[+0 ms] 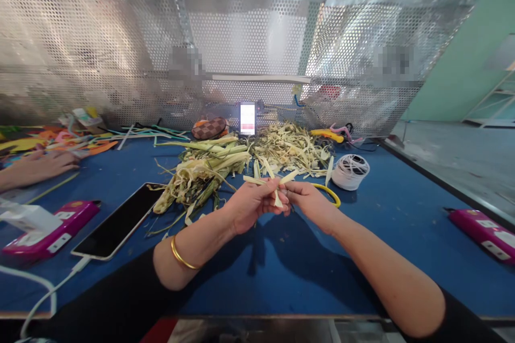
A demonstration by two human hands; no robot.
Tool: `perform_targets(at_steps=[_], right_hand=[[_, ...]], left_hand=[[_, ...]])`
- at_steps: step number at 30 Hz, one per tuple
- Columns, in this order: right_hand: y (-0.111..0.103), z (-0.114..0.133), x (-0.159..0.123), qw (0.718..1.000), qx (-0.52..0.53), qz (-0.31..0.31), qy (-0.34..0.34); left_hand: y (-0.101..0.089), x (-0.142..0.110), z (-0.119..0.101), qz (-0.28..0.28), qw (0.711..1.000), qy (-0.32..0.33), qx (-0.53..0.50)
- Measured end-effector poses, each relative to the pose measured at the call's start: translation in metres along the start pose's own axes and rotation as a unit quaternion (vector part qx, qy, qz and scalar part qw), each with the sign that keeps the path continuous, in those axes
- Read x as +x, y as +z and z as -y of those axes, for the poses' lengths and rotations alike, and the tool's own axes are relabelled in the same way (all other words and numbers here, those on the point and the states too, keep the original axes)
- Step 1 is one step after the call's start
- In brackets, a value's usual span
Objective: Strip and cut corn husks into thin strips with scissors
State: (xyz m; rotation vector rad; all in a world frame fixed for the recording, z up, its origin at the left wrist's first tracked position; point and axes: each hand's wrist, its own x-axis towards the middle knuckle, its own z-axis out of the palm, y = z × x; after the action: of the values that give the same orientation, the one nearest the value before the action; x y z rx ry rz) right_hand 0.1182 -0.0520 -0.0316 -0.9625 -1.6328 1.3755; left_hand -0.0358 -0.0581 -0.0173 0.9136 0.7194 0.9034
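Observation:
My left hand [253, 201] and my right hand [308, 201] meet above the middle of the blue table [314, 284]. Between their fingertips are several flat pale-green plant strips [278, 200], crossing and pointing outward in different directions. My left thumb presses on the strips where they cross. The right fingers pinch them from the other side; part of the right fingertips is hidden. Just behind the right hand lies a yellow loop [333, 196], partly covered. Beyond the hands are a bundle of fibrous plant stalks [209, 166] and a heap of dry shreds [293, 147].
Right of the heap stands a spool of white cord [350, 173]. A tablet-like device [116, 225] charges at left, beside a purple power strip [76, 220]; another power strip [483, 230] is far right. Another person's hand [40, 167] rests at far left. A perforated metal screen [249, 37] borders the back.

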Motion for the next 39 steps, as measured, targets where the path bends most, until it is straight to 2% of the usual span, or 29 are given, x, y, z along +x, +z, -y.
perform_targets(at_steps=[5, 11, 17, 23, 27, 30, 34, 36, 39], right_hand=[[-0.002, -0.006, 0.003, 0.999, -0.013, -0.038, 0.013], [-0.012, 0.002, 0.001, 0.993, -0.071, -0.081, -0.042], [-0.016, 0.015, -0.004, 0.986, -0.091, -0.137, -0.027], [-0.014, 0.003, -0.001, 0.969, -0.167, -0.169, -0.073], [-0.014, -0.004, -0.001, 0.957, -0.201, -0.196, -0.074], [-0.017, -0.003, 0.000, 0.959, -0.192, -0.196, -0.071], [-0.021, 0.002, 0.001, 0.947, -0.179, -0.261, -0.056], [-0.018, 0.003, 0.000, 0.958, -0.178, -0.224, -0.017], [-0.008, 0.004, -0.003, 0.985, -0.143, -0.086, 0.050]], left_hand=[[-0.002, 0.001, 0.001, 0.020, 1.000, -0.013, 0.003], [-0.005, 0.001, 0.000, -0.021, 0.997, 0.025, 0.063], [-0.006, 0.003, -0.004, -0.042, 0.997, 0.007, 0.068], [-0.004, 0.003, 0.002, -0.035, 0.987, 0.045, 0.152], [-0.005, 0.003, 0.003, -0.028, 0.982, 0.047, 0.181], [-0.007, 0.004, 0.001, -0.037, 0.984, 0.040, 0.171], [-0.009, 0.005, -0.005, -0.050, 0.992, 0.046, 0.104], [-0.009, 0.005, -0.007, -0.051, 0.994, 0.058, 0.082], [-0.009, 0.006, -0.007, -0.062, 0.989, 0.089, 0.103]])
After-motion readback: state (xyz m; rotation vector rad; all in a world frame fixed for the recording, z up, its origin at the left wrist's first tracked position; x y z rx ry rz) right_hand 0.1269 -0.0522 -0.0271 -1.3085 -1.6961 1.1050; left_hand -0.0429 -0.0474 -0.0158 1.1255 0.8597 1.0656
